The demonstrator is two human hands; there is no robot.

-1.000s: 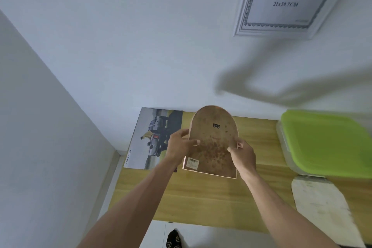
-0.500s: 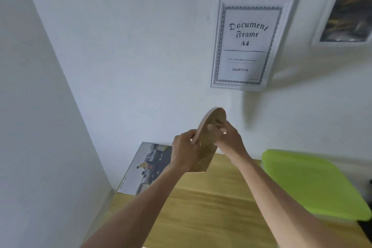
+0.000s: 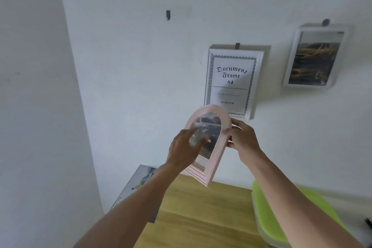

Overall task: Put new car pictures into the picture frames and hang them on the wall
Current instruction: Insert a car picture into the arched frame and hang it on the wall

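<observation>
Facing front now — arched frame (image 3: 216,155) flipped.

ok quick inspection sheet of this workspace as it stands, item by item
surface: wooden table, bare wood in the middle.
job's things: pink arched frame held up, front to camera, a picture inside; car picture leaning at table's left end; bare wall hook; document frame and white frame hanging.
clutter: green-lidded box on the right.
grippers: left hand over the frame's glass, blurred; right hand grips its right edge.
cables: nothing seen.
surroundings: white walls, corner at left.
</observation>
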